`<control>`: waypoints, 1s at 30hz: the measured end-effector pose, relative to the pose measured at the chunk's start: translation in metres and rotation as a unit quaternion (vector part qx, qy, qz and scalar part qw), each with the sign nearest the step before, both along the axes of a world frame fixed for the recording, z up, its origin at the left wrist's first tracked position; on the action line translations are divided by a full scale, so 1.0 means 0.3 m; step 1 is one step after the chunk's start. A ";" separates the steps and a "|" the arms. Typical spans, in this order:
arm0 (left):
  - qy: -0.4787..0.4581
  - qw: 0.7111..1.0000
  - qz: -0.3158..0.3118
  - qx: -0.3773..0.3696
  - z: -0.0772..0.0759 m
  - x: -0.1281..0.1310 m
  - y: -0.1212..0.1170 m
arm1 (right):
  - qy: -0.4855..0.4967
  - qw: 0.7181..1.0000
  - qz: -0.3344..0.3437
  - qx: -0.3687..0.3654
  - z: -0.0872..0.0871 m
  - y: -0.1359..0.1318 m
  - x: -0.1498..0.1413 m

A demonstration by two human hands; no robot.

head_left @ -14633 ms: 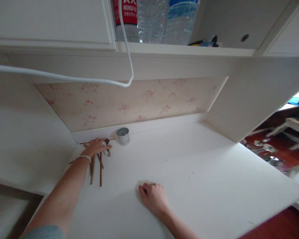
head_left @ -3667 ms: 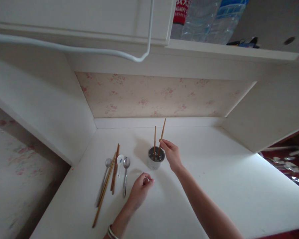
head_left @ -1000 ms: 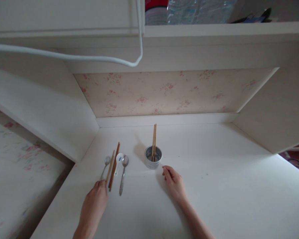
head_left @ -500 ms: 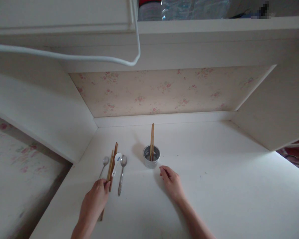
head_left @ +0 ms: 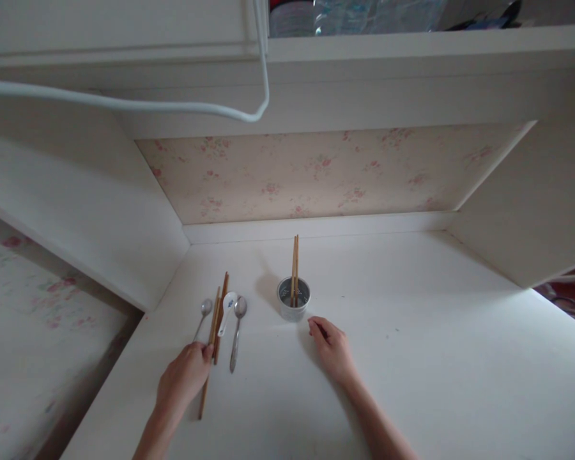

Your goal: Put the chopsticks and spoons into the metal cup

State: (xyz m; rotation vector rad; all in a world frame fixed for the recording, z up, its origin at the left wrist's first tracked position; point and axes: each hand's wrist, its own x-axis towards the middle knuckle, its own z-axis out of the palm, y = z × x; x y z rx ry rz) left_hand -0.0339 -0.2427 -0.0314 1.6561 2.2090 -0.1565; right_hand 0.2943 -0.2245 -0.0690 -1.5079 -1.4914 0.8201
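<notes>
My left hand [head_left: 184,375] is closed around light wooden chopsticks [head_left: 205,397], whose ends stick out above and below the fingers. Just beside them lie darker reddish chopsticks [head_left: 221,313]. A small metal spoon [head_left: 206,309] is to their left, its handle partly hidden by the hand. A white ceramic spoon with a blue mark [head_left: 226,316] rests against the reddish chopsticks, and a longer metal spoon [head_left: 236,342] lies to its right. My right hand [head_left: 333,345] rests on the tabletop with curled fingers and nothing visible in them. Near its fingertips stands a grey metal cup [head_left: 293,314] holding two upright chopsticks [head_left: 294,265].
The white tabletop [head_left: 421,358] ends at a floral-papered back wall [head_left: 311,176], with white side panels left and right. A white cable [head_left: 172,106] hangs across the upper left. Above is a shelf [head_left: 412,48] with clear plastic items.
The lower end of the chopsticks in my left hand has swung slightly to the right. The view has shifted a little. My right hand and the cup stay where they were.
</notes>
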 end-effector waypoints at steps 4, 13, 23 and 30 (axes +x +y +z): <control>-0.012 1.000 0.000 0.008 -0.007 0.001 -0.004 | -0.004 1.000 0.000 0.004 -0.002 -0.002 -0.001; -0.016 1.000 -0.019 -0.008 -0.018 -0.004 -0.006 | -0.023 1.000 0.000 0.016 -0.004 0.000 -0.001; -0.031 0.998 0.039 0.032 0.082 -0.035 -0.014 | -0.033 0.999 0.000 0.017 0.019 -0.004 -0.006; -0.159 0.971 0.040 0.176 0.178 0.012 -0.013 | -0.037 0.999 0.000 0.013 0.020 -0.005 -0.009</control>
